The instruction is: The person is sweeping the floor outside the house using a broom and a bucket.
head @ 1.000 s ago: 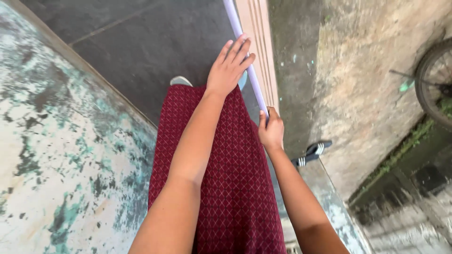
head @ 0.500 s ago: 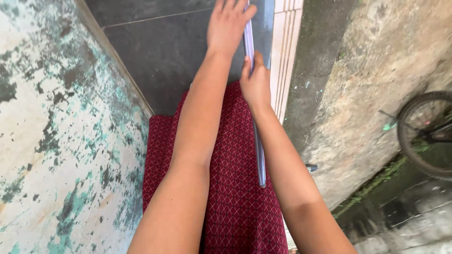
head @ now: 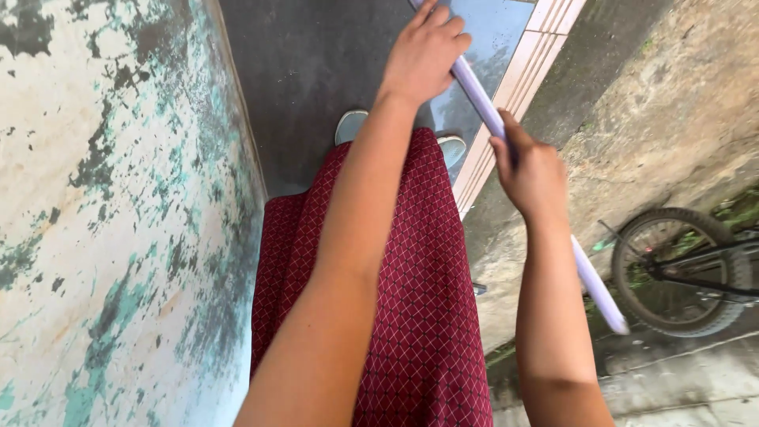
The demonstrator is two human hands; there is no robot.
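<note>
A long pale lilac pole (head: 484, 104) runs from the top middle of the head view down to the right, ending near a bicycle wheel. My left hand (head: 424, 54) is wrapped over its upper part. My right hand (head: 531, 172) grips it lower down, thumb along the shaft. Both forearms stretch forward over a dark red patterned skirt (head: 411, 316). Two light shoes (head: 352, 125) peek out beyond the skirt on a dark wet floor (head: 316, 71).
A peeling white and green wall (head: 111, 221) fills the left side. A tiled step edge (head: 545, 32) borders the floor, with rough concrete ground (head: 664, 111) beyond. A bicycle wheel (head: 680, 269) stands at the lower right.
The pole has swung from nearly upright to slanting down toward the right. My left hand has closed over it, and my right hand has shifted right and lower along it.
</note>
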